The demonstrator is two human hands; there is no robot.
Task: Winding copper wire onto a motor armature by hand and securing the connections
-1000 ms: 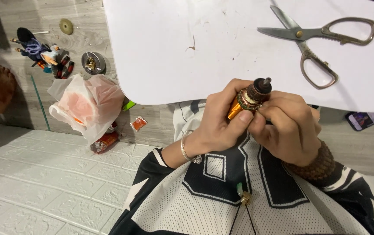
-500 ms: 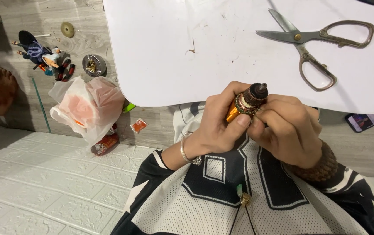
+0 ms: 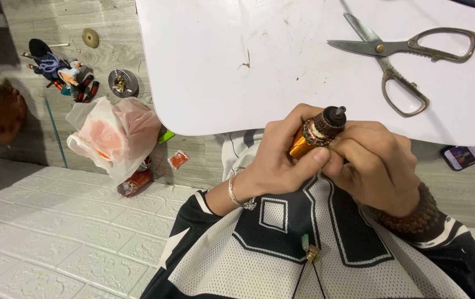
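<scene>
Left hand point(image 3: 281, 160) curled tight round small motor armature point(image 3: 316, 134), thumb on orange end. Right hand point(image 3: 378, 166) closed, fingertips pinching same armature at 3 o'clock. Shaft tip toward 1 o'clock, near white table point(image 3: 237, 66) edge. Scissors point(image 3: 409, 52) at 1 o'clock, untouched.

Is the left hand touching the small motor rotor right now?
Touching. The head view shows the left hand wrapped around the motor rotor, thumb pressed on its orange lower end, with no gap.
</scene>
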